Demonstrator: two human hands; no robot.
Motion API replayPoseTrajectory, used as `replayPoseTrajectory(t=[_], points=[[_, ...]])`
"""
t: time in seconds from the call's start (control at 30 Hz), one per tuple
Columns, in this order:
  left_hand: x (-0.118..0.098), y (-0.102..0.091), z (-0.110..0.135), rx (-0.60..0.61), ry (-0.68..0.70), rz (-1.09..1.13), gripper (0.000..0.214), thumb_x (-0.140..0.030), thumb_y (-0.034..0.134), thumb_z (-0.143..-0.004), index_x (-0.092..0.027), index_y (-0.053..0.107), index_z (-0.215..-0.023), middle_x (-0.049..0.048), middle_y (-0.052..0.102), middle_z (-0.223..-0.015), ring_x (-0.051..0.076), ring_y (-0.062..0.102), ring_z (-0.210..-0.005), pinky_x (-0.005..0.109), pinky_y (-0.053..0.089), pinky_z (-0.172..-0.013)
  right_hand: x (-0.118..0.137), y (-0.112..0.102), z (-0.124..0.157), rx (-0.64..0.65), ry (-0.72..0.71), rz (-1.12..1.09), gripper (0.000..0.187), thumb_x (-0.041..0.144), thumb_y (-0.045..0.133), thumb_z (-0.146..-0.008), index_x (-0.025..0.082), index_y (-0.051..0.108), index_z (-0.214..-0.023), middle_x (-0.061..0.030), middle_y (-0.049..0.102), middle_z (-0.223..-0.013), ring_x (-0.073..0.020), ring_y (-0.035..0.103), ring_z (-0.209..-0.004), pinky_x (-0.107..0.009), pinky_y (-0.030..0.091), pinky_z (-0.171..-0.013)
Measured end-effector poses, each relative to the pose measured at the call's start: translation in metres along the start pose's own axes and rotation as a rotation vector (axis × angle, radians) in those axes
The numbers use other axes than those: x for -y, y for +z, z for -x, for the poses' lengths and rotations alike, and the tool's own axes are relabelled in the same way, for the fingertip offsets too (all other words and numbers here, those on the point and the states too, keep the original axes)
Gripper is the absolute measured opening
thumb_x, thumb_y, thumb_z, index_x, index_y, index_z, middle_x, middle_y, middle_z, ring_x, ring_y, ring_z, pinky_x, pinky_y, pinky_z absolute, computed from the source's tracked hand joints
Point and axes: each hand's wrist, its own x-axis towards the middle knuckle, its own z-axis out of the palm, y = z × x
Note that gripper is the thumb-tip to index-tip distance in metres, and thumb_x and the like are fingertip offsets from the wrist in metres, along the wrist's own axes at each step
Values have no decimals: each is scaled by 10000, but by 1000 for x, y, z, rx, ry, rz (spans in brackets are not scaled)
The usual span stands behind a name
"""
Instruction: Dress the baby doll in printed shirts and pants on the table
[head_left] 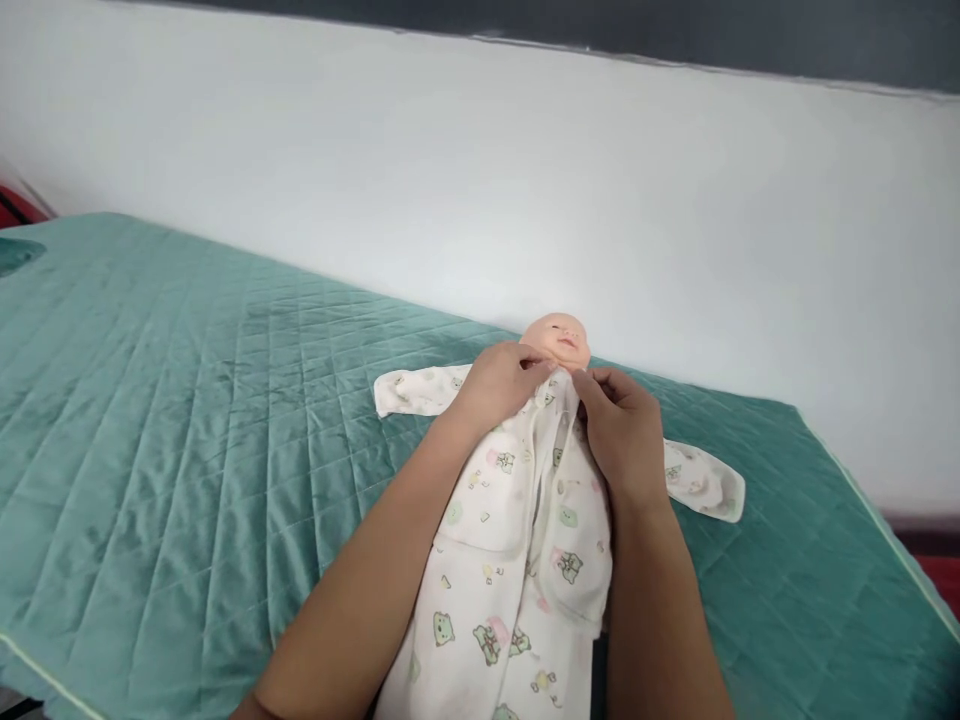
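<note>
A baby doll (556, 338) lies on its back, its head toward the wall. White baby clothes (487, 480) printed with green bears cover its body, the sleeves spread to both sides. The front of the garment is parted along a slit down the chest. At the neckline, my left hand (510, 378) pinches the collar edge just below the doll's chin. My right hand (621, 415) grips the other side of the collar between thumb and fingers. Both hands hide parts of the shoulders and neckline.
A green quilted cover (187, 400) spreads under the doll across the table. Behind it rises a white wall (450, 170) with a dark band (600, 30) along the top. Something red (19, 205) shows at the far left edge.
</note>
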Motion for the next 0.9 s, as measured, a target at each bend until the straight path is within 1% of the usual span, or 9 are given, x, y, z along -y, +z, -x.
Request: replayPoseTrajectory(t=[0.1, 0.2, 0.33, 0.4, 0.5, 0.57, 0.63, 0.77, 0.9], points=[[0, -1, 2, 42, 50, 44, 160, -294, 607, -856, -191, 720, -811, 17, 739, -881, 175, 630, -820, 298, 467, -778, 1, 3, 1, -23, -24, -16, 275, 438, 642, -828, 183, 657, -727, 14, 604, -639, -121, 460, -565, -258, 360, -560], [-1, -4, 4, 69, 28, 71, 139, -279, 621, -847, -178, 695, -788, 7, 709, -814, 152, 600, -755, 286, 450, -735, 2, 3, 0, -35, -21, -12, 268, 433, 643, -824, 184, 672, -730, 4, 630, -652, -132, 502, -588, -262, 375, -575], [-4, -6, 7, 137, 11, 65, 97, -245, 632, -825, -171, 675, -780, 3, 678, -779, 134, 568, -694, 271, 426, -669, 4, 1, 1, -8, 21, 140, 197, 363, 654, -784, 184, 734, -766, -38, 707, -736, -188, 589, -691, -299, 407, -641], [-6, -4, 7, 119, 13, 82, 95, -233, 619, -833, -169, 660, -775, 4, 672, -778, 129, 561, -687, 267, 423, -667, 6, 1, 2, -1, 5, 213, 179, 339, 649, -774, 186, 740, -751, -44, 711, -722, -196, 588, -689, -311, 408, -653], [-7, 1, 6, 31, 14, 204, 107, -247, 598, -864, -172, 641, -801, -4, 644, -746, 115, 535, -653, 263, 424, -667, 8, 1, 4, 2, -21, 241, 179, 331, 642, -777, 188, 733, -719, -29, 693, -672, -182, 571, -658, -309, 405, -646], [-8, 5, 4, -16, 13, 269, 111, -250, 592, -879, -170, 642, -821, -8, 625, -725, 113, 530, -648, 266, 429, -677, 6, 2, 3, 13, -25, 197, 200, 345, 640, -785, 184, 748, -734, -30, 708, -697, -188, 593, -687, -308, 417, -657], [-8, 7, 2, -31, 18, 282, 103, -232, 596, -880, -165, 647, -819, -4, 630, -734, 120, 548, -679, 273, 439, -709, 1, 1, 1, 26, -22, 100, 226, 372, 652, -787, 183, 776, -794, -37, 740, -780, -205, 629, -759, -312, 445, -690], [-6, 9, 1, -11, 24, 250, 82, -190, 600, -870, -155, 653, -818, 17, 673, -806, 133, 592, -751, 285, 453, -760, -15, 1, -6, 6, -4, -157, 268, 393, 693, -774, 193, 799, -916, -34, 762, -931, -211, 658, -867, -323, 492, -767], [-5, 9, 2, 9, 24, 196, 83, -201, 613, -866, -152, 662, -821, 36, 708, -875, 147, 621, -809, 300, 464, -804, -23, 2, -8, 14, -20, -261, 269, 376, 676, -803, 206, 799, -970, -32, 763, -993, -202, 667, -904, -344, 510, -827]])
